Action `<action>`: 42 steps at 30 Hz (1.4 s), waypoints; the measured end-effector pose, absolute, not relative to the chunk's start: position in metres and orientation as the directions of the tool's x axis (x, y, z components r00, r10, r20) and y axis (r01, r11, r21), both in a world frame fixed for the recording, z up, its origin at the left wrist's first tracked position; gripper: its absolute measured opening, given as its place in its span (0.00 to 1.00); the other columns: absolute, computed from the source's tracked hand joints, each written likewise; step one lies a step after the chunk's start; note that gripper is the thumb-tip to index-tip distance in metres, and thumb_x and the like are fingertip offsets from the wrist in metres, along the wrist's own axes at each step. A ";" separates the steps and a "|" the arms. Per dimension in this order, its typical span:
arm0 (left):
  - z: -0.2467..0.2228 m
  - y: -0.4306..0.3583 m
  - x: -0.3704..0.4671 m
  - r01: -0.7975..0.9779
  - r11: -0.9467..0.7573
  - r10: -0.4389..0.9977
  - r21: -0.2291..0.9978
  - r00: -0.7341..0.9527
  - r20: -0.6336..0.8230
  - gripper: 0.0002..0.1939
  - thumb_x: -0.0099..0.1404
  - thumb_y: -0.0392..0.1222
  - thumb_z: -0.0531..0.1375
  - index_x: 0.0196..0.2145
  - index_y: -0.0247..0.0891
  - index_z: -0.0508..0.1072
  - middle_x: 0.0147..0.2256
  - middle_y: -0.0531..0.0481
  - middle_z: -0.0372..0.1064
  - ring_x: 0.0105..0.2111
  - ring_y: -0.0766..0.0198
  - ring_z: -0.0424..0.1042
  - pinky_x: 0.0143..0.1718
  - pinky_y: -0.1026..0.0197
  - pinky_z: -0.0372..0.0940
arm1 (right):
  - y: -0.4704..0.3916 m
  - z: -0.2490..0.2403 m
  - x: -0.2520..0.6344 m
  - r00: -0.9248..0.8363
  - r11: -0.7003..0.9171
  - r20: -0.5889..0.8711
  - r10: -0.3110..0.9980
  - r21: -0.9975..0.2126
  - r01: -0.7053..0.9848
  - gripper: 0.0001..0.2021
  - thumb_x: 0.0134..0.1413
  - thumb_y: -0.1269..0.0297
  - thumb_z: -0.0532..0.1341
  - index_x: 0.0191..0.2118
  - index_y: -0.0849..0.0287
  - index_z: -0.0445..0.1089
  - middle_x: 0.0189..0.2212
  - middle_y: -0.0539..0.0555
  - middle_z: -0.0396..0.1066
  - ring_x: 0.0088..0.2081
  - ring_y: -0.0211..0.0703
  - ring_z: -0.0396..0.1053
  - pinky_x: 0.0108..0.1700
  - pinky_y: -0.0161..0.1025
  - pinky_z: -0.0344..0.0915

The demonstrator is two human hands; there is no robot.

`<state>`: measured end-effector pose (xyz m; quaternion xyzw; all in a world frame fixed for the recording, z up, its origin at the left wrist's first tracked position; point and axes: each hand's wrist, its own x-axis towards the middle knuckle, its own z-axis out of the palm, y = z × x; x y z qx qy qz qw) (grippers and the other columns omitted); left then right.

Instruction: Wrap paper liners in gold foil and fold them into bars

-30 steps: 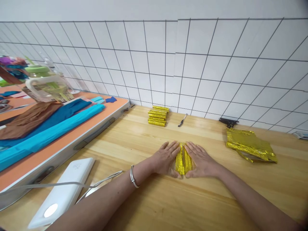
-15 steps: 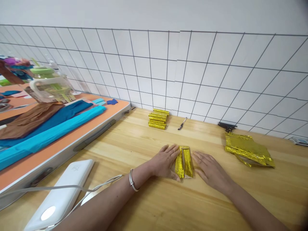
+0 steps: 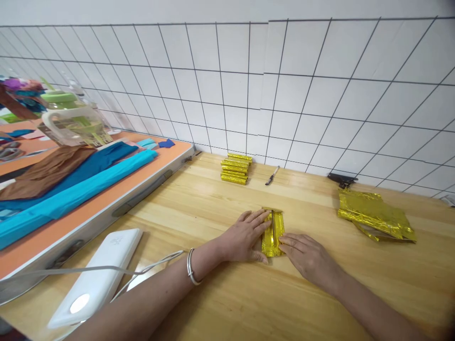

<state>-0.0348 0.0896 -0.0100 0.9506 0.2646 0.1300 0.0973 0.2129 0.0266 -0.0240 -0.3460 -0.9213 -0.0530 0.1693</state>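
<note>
A small folded piece of gold foil (image 3: 278, 222) lies on the wooden table, with a dark seam running lengthwise between its folded sides. My left hand (image 3: 243, 237) rests flat with spread fingers over its left side, fingertips on the foil and thumb near its lower edge. At the right edge, my right hand (image 3: 309, 258) has its fingers drawn together on the foil's lower right part; its thumb is mostly hidden. Beyond my hands, several narrow folded gold foil strips (image 3: 234, 169) lie in a row near the wall.
Flat gold foil sheets (image 3: 377, 213) lie at the right, near a black clip (image 3: 341, 180). A pen (image 3: 272, 175) is by the wall. On the left are a white power bank (image 3: 103, 265) with a cable, and an orange-topped surface (image 3: 142, 182) bearing fabrics and a green-lidded bottle (image 3: 62, 99).
My right hand has moved left onto the foil's right edge, its fingers drawing together. My left hand stays on the foil. The camera view has tilted slightly down.
</note>
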 end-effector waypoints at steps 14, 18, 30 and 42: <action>-0.021 0.058 -0.037 0.463 -0.834 0.540 0.299 0.798 0.270 0.12 0.67 0.41 0.48 0.37 0.38 0.71 0.35 0.47 0.68 0.39 0.62 0.65 0.42 0.59 0.59 | 0.023 -0.027 0.211 -0.547 0.629 0.314 0.776 -0.315 0.711 0.10 0.57 0.69 0.53 0.43 0.54 0.67 0.48 0.53 0.68 0.51 0.41 0.63 0.54 0.45 0.61; -0.019 0.058 -0.036 0.490 -0.793 0.594 0.362 0.753 0.283 0.10 0.66 0.40 0.51 0.37 0.38 0.71 0.34 0.47 0.68 0.38 0.62 0.65 0.41 0.59 0.59 | 0.026 -0.028 0.208 -0.499 0.579 0.293 0.816 -0.416 0.701 0.08 0.57 0.68 0.54 0.40 0.54 0.68 0.46 0.54 0.69 0.50 0.42 0.64 0.52 0.46 0.62; -0.027 0.068 -0.027 0.483 -0.676 0.705 0.556 0.645 0.296 0.09 0.64 0.40 0.54 0.33 0.37 0.73 0.36 0.46 0.68 0.38 0.62 0.66 0.41 0.60 0.61 | 0.032 -0.018 0.201 -0.404 0.466 0.241 0.883 -0.564 0.682 0.06 0.55 0.70 0.53 0.31 0.56 0.67 0.43 0.55 0.66 0.47 0.44 0.63 0.49 0.45 0.63; -0.024 0.069 -0.012 0.603 -0.611 0.787 0.513 0.535 0.308 0.07 0.56 0.34 0.57 0.22 0.35 0.67 0.33 0.48 0.65 0.34 0.64 0.64 0.37 0.61 0.61 | 0.042 -0.021 0.195 -0.340 0.404 0.219 0.915 -0.503 0.764 0.06 0.45 0.73 0.57 0.22 0.57 0.64 0.36 0.53 0.67 0.39 0.44 0.63 0.40 0.43 0.63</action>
